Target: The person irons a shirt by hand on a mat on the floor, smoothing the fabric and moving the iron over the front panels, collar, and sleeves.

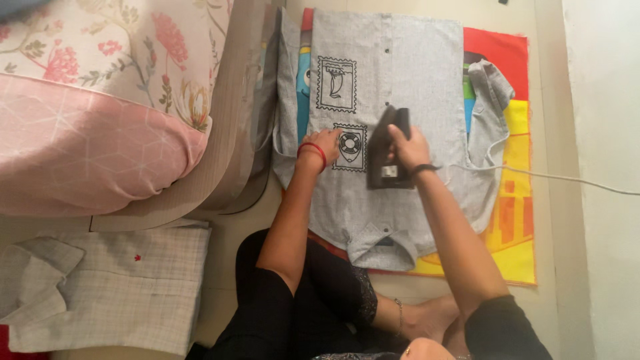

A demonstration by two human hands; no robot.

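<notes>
A grey short-sleeved shirt (413, 73) with two black stamp-like prints lies spread flat on a bright red and yellow mat (517, 220) on the floor. My right hand (408, 148) grips the handle of a dark clothes iron (388, 150) that rests on the shirt's middle. A white cord (573, 179) runs from the iron off to the right. My left hand (327, 141), with a red band at the wrist, presses flat on the shirt just left of the lower print, fingers spread.
A bed with a pink floral cover (100, 87) stands at the left, its frame edge (233, 133) touching the shirt. A folded pale checked shirt (113, 287) lies at the lower left. My legs in black are folded at the bottom.
</notes>
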